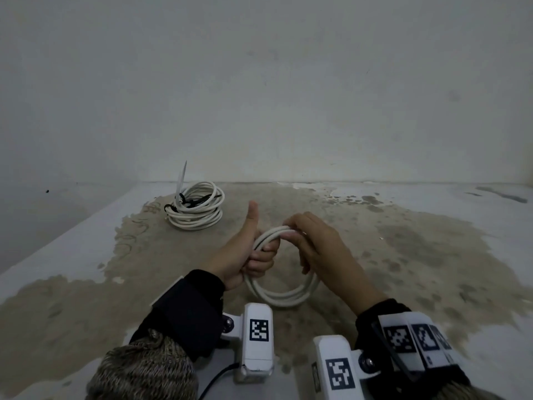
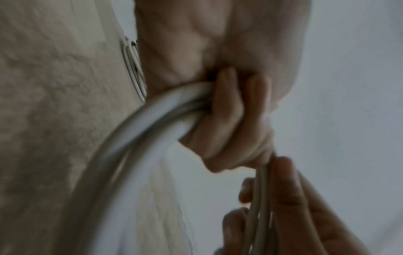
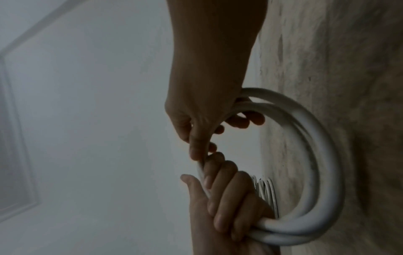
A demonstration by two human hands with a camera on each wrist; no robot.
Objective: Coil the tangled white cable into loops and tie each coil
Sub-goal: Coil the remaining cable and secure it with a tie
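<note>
A white cable coil of a few loops hangs upright between my hands above the floor. My left hand grips the coil's left side with its fingers curled round the strands and its thumb sticking up. My right hand holds the top and right side, its fingers wrapped over the strands. In the right wrist view both hands meet on the cable where the right fingers pinch it. A second coil lies on the floor at the back left, bound with a white cable tie.
The floor is bare concrete with patchy white paint, and a pale wall stands close behind. The bound coil also carries a dark tie or plug. A black lead runs from the left wrist camera.
</note>
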